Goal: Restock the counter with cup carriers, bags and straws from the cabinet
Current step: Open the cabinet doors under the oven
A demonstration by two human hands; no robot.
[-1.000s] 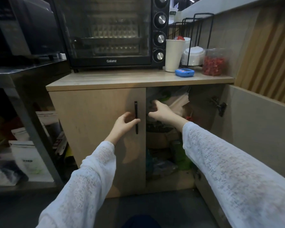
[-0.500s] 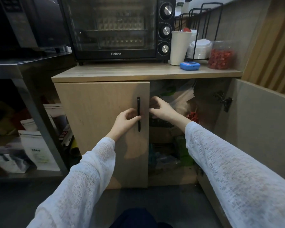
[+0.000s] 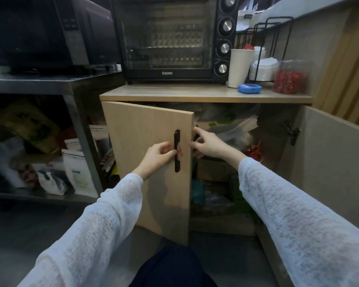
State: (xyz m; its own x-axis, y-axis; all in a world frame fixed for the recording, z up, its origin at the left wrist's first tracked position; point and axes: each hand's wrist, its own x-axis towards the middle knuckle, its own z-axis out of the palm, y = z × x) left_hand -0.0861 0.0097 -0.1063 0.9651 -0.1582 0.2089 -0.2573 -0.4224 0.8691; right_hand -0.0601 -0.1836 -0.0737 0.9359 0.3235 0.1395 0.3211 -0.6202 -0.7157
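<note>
The wooden cabinet stands under the counter. Its left door hangs partly swung out. My left hand grips the door's black vertical handle. My right hand holds the door's free edge, fingers curled round it. The right door stands wide open. Inside the cabinet, plastic-wrapped bags lie on the upper level, with a cardboard box and dark packets below. The left half of the cabinet is hidden behind the door.
A black Galanz oven sits on the counter with a white cup, a blue device, a lid stack and a jar of red bits. A metal shelf of bags stands left, under a microwave.
The left door has swung from shut to partly open, pulled by my left hand on the handle. My right hand moved from the cabinet's inside onto the door's edge.
</note>
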